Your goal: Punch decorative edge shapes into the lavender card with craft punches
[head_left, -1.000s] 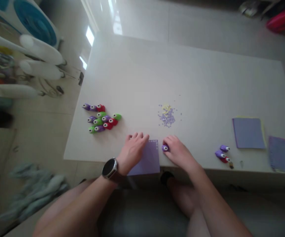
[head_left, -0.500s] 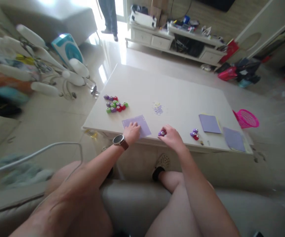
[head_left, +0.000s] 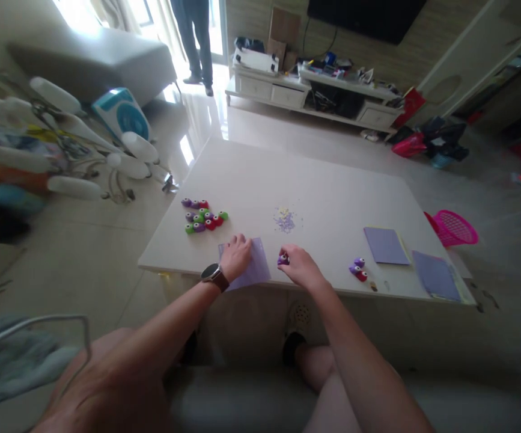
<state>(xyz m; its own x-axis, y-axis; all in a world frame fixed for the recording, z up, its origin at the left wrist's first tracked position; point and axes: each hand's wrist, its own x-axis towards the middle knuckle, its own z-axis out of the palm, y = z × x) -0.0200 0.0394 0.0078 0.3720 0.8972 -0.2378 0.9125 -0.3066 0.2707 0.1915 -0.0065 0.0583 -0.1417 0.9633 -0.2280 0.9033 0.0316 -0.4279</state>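
Observation:
My left hand (head_left: pixel 237 257) lies on a purple sheet (head_left: pixel 256 268) at the table's near edge, its fingers bent and resting on the paper. Just right of the sheet, my right hand (head_left: pixel 299 264) grips a small purple punch (head_left: pixel 283 260) with a white, eye-like knob. Beyond my hands is a scatter of purple and pale yellow paper bits (head_left: pixel 285 221). To the left stands a group of several purple, green and red punches (head_left: pixel 204 218). Purple and red punches (head_left: pixel 358 269) sit together on the right. Further right is a stack of purple sheets (head_left: pixel 385 245).
More purple sheets (head_left: pixel 437 276) lie at the right end of the white table (head_left: pixel 318 174). A pink basket (head_left: pixel 456 228) stands beyond that end. A person (head_left: pixel 196 45) stands near the bright window, and a low white cabinet (head_left: pixel 287 96) is at the back.
The view has tilted up, so the table appears lower. My right hand, with the purple punch, has moved slightly left toward the sheet. My left hand is still on the paper.

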